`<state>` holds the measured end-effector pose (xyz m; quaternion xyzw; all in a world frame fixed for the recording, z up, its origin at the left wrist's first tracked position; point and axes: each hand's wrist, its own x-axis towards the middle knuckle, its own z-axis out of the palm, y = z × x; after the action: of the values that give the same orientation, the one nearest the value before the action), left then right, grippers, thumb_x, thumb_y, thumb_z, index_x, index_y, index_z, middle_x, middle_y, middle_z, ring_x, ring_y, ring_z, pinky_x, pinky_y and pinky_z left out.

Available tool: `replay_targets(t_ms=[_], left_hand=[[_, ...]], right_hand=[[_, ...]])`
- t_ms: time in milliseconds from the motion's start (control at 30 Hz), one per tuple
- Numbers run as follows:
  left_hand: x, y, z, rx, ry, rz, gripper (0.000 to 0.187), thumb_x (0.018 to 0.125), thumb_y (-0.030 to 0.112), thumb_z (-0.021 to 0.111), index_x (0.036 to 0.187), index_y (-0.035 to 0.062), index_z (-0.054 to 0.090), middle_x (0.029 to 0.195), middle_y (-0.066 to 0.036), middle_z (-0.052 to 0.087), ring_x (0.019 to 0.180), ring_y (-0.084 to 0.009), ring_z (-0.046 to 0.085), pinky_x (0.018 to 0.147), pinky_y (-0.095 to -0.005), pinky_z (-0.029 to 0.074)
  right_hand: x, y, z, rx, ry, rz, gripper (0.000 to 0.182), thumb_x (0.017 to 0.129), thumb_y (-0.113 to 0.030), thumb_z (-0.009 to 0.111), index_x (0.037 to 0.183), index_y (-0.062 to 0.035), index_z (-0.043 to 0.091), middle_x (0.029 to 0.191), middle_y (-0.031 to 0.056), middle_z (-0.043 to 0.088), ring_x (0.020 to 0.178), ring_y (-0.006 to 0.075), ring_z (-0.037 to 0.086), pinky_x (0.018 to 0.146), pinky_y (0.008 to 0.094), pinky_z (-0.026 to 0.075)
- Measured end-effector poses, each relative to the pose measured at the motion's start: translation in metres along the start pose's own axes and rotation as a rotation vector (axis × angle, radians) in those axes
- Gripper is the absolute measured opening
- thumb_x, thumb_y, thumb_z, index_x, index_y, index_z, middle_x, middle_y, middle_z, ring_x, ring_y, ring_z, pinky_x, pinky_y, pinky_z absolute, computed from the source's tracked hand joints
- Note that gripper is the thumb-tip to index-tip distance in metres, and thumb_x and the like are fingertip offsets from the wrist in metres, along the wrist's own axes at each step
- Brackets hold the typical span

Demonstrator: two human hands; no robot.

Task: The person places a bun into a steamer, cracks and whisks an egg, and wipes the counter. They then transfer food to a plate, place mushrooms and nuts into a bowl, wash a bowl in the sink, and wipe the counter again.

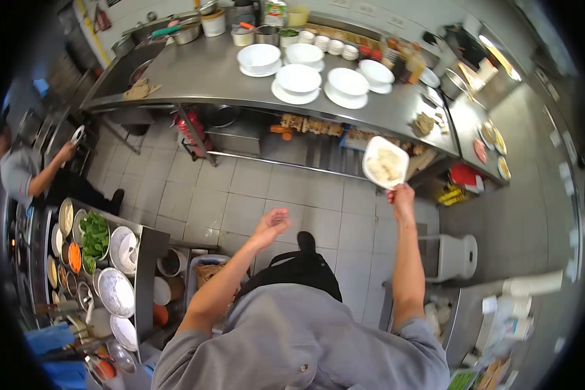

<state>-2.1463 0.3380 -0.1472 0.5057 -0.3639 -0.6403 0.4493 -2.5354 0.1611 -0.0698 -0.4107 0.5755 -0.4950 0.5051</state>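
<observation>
My right hand [402,195] grips the edge of a white squarish bowl [370,156], held out over the floor near the steel counter. Pale food pieces [387,165] lie in the bowl; their exact kind I cannot make out. My left hand [271,229] hangs in the air in front of my body, fingers apart and slightly blurred, touching nothing. On the counter beyond stand several white bowls [297,78] set on white plates [294,98].
A long steel counter [195,70] runs across the back, with a cloth [426,123] near its right end. At left is an ingredient station with greens [95,236] and metal bowls [116,292]. A co-worker [27,170] stands beyond it. A white stool [457,257] is at right.
</observation>
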Motion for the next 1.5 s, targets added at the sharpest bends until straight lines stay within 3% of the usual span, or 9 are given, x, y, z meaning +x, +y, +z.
replay_targets(t_ms=[200,300,600,800,900,967,1133,1333,1500], left_hand=[[-0.045,-0.038,-0.072,-0.085,0.688,-0.202,0.030,0.088,0.015,0.067,0.116,0.0064,0.059,0.103,-0.004,0.064,0.091,-0.0135,0.059,0.074,-0.0286,0.047],[-0.083,-0.072,-0.081,-0.112,0.925,-0.294,0.022,0.085,0.014,0.067,0.105,0.0044,0.062,0.092,-0.004,0.064,0.081,-0.0137,0.059,0.070,-0.0282,0.047],[-0.124,-0.095,0.005,0.124,1.140,-0.521,0.036,0.083,0.017,0.069,0.114,-0.0005,0.063,0.103,-0.012,0.067,0.095,-0.0213,0.064,0.085,-0.0340,0.051],[-0.132,-0.086,0.029,0.183,1.161,-0.522,0.037,0.086,0.017,0.068,0.118,-0.0004,0.061,0.111,-0.013,0.066,0.097,-0.0226,0.064,0.086,-0.0347,0.050],[-0.147,-0.090,0.031,0.207,1.278,-0.491,0.030,0.084,0.017,0.069,0.108,-0.0002,0.066,0.103,-0.014,0.069,0.096,-0.0234,0.066,0.085,-0.0348,0.052],[-0.153,-0.093,0.026,0.221,1.357,-0.403,0.025,0.085,0.014,0.068,0.104,-0.0007,0.067,0.100,-0.014,0.069,0.095,-0.0220,0.066,0.085,-0.0338,0.051],[-0.188,-0.034,0.012,0.267,1.700,-0.063,0.014,0.091,0.011,0.064,0.097,-0.0014,0.066,0.096,-0.008,0.066,0.089,-0.0165,0.061,0.080,-0.0297,0.049],[-0.270,0.063,-0.074,0.481,2.038,0.186,0.020,0.087,0.003,0.064,0.107,-0.0015,0.062,0.100,-0.007,0.064,0.096,-0.0148,0.060,0.082,-0.0286,0.049],[-0.398,0.074,-0.204,0.538,2.349,0.369,0.034,0.084,0.011,0.071,0.115,0.0018,0.060,0.101,-0.009,0.064,0.089,-0.0179,0.061,0.079,-0.0304,0.050]], right_hand=[[0.200,-0.028,-0.005,0.180,0.015,0.067,0.018,0.092,-0.012,0.047,0.103,-0.0041,0.060,0.078,0.0050,0.063,0.060,0.0125,0.058,0.048,0.0263,0.046],[0.288,-0.028,-0.018,0.116,0.076,0.157,0.017,0.090,-0.015,0.050,0.087,-0.0020,0.060,0.070,0.0069,0.059,0.054,0.0131,0.052,0.046,0.0273,0.043],[0.422,0.034,-0.057,0.010,0.199,0.138,0.013,0.091,-0.009,0.052,0.092,0.0006,0.060,0.073,0.0084,0.062,0.054,0.0131,0.051,0.048,0.0239,0.042],[0.364,0.007,-0.029,0.148,0.466,0.035,0.024,0.092,-0.023,0.062,0.082,-0.0023,0.058,0.066,0.0051,0.056,0.049,0.0118,0.048,0.040,0.0253,0.039],[0.275,-0.010,0.024,0.090,0.420,-0.112,0.025,0.093,-0.028,0.064,0.090,-0.0056,0.053,0.063,0.0026,0.050,0.049,0.0102,0.046,0.040,0.0242,0.037],[0.265,0.032,0.042,-0.110,0.231,-0.405,0.016,0.096,-0.020,0.059,0.094,-0.0064,0.051,0.066,0.0018,0.050,0.051,0.0083,0.044,0.043,0.0221,0.037],[0.159,0.021,0.181,-0.132,-0.472,-0.278,0.009,0.098,-0.013,0.056,0.101,-0.0052,0.052,0.074,-0.0007,0.050,0.058,0.0063,0.044,0.050,0.0205,0.036],[0.082,0.011,0.332,-0.192,-0.932,-0.464,0.021,0.098,-0.013,0.058,0.116,-0.0041,0.053,0.083,-0.0017,0.054,0.065,0.0038,0.048,0.054,0.0180,0.038],[0.035,0.011,0.429,-0.177,-1.092,-0.527,0.025,0.096,-0.008,0.058,0.121,-0.0018,0.055,0.095,0.0022,0.058,0.080,0.0081,0.056,0.070,0.0206,0.047]])
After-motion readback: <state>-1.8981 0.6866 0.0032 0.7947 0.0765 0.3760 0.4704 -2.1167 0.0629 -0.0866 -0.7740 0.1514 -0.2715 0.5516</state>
